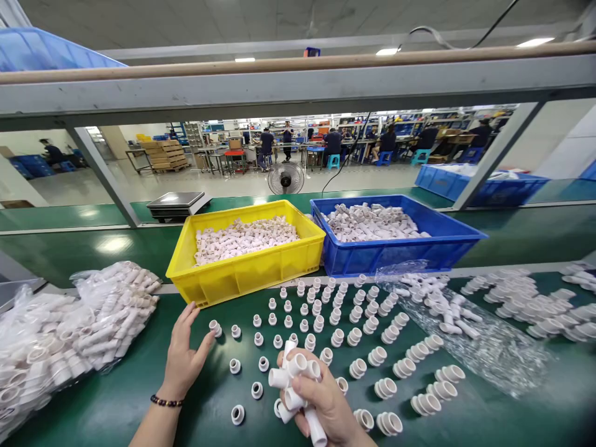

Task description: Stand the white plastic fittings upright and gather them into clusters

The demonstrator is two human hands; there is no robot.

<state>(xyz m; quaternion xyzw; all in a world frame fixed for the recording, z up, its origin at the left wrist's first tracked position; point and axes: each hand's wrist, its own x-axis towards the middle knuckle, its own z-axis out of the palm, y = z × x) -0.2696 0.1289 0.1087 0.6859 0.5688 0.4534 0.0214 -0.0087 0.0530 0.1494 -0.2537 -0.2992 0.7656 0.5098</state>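
Observation:
My right hand (pixel 331 400) is closed around a bunch of white plastic pipe fittings (pixel 296 365), tubes with side branches that look like tees. With fingers spread and nothing in it, my left hand (pixel 182 357) hovers at the left end of the rows. Its thumb tip is next to a small white collared fitting (pixel 215 328); whether they touch I cannot tell. Many similar short fittings (pixel 257 390) stand in rows on the green table (pixel 205 403). Toward the right, the fittings (pixel 385 388) are stacked in one another. My right hand hides part of the rows.
Behind the rows stand a yellow bin (pixel 251 267) and a blue bin (pixel 405 251), both filled with white fittings. A bulging clear bag of fittings (pixel 93 323) lies left. More tees (pixel 437 301) lie on clear plastic film (pixel 503 360) at right. A metal frame bar (pixel 298 87) crosses above.

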